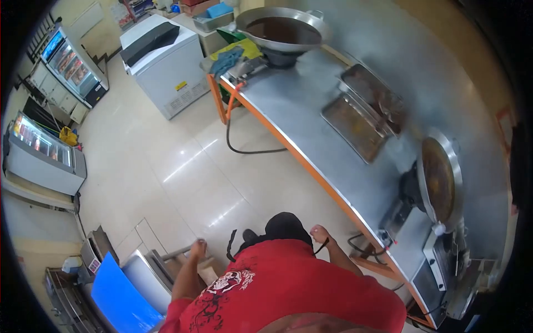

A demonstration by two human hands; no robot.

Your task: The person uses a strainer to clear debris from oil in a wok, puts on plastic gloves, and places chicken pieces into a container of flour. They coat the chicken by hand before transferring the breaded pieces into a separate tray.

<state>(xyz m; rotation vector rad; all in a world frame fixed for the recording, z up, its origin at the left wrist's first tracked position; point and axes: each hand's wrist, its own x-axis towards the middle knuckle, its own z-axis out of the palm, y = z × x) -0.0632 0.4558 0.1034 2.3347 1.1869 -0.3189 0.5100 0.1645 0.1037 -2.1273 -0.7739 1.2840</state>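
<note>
Both arms hang beside my red shirt, over the tiled floor. My left hand (199,247) is small in view, near the metal frame by the blue panel (123,297); its fingers are too foreshortened to read. My right hand (319,233) has its fingers curled in, nothing showing in them, with a dark band near the wrist. It is beside the black cloth (288,226) at my waist. The nearest large thing on that side is a steel-topped table (311,139) with an orange frame, apart from the hand.
On the table are a large wok (286,29) of dark liquid, another wok (441,180), two metal trays (355,125) and burners. A black hose (250,151) hangs below its edge. A white chest freezer (172,72) and glass-fronted coolers (41,141) stand beyond.
</note>
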